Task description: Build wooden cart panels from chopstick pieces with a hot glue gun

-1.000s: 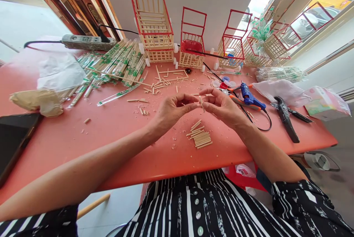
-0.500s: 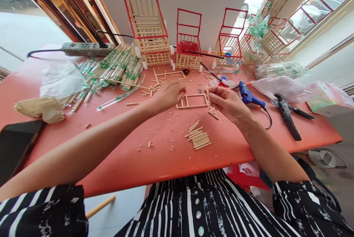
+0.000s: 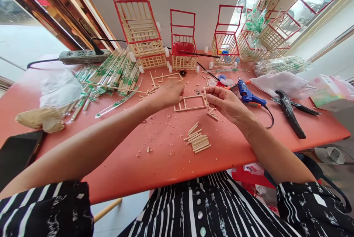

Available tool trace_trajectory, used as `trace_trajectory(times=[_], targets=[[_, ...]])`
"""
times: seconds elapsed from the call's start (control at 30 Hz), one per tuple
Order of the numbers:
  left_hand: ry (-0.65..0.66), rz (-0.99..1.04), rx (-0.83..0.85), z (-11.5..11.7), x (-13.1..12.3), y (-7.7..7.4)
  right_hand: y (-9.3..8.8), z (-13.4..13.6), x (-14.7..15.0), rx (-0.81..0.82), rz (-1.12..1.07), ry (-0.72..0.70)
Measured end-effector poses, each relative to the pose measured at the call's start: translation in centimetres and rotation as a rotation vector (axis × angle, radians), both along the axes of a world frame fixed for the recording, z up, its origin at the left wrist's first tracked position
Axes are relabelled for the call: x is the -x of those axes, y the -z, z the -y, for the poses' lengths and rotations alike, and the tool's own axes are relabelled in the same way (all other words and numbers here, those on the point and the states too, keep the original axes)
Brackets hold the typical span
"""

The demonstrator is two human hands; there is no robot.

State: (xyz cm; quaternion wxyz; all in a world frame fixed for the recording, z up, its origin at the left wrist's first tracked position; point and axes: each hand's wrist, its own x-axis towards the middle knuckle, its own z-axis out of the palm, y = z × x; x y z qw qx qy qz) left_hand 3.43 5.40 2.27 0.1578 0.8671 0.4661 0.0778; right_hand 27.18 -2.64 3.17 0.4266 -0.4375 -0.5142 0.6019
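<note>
A small rectangular frame of wooden sticks (image 3: 190, 103) lies on the orange-red table (image 3: 138, 163). My left hand (image 3: 168, 94) rests curled at the frame's left end, fingertips pinched on its top stick. My right hand (image 3: 225, 101) is closed at the frame's right end and pinches a short stick (image 3: 205, 94) upright against it. A pile of cut short sticks (image 3: 197, 140) lies on the table nearer to me, below both hands.
A blue glue gun (image 3: 247, 95) with its cord lies right of my right hand, black cutters (image 3: 290, 113) further right. Red-framed stick carts (image 3: 182, 45) line the back wall. Wrapped chopsticks (image 3: 116, 71), a power strip (image 3: 81, 56) and a phone (image 3: 16, 152) are at the left.
Both hands moved from mid-air above the stick pile forward down to the stick frame on the table. The right hand still pinches a short stick.
</note>
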Motion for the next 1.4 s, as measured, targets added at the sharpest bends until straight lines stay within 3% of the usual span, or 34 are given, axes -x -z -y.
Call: trace_trajectory(times=[0.3,0.57,0.9,1.1,1.27,1.4], targets=[[0.089,-0.015,-0.032,-0.2,0.7,-0.3,-0.2,0.1,-0.2,-0.040,0.029,-0.004],[0.004,0.060,0.132,1.7,1.6,-1.7,-0.2,0.4,0.1,-0.146,0.119,0.010],[-0.095,0.241,-0.284,5.5,2.2,-3.4,-0.6,-1.1,-1.5,-0.245,0.023,0.098],[-0.042,0.246,-0.325,5.8,2.2,-2.6,-0.6,-0.7,-0.9,-0.393,0.108,-0.013],[0.026,0.266,-0.234,5.9,1.3,-1.9,0.3,-0.7,-0.6,-0.492,0.304,-0.060],[0.045,0.290,-0.185,6.2,0.8,-1.4,1.1,-0.5,-0.1,-0.489,0.329,-0.155]])
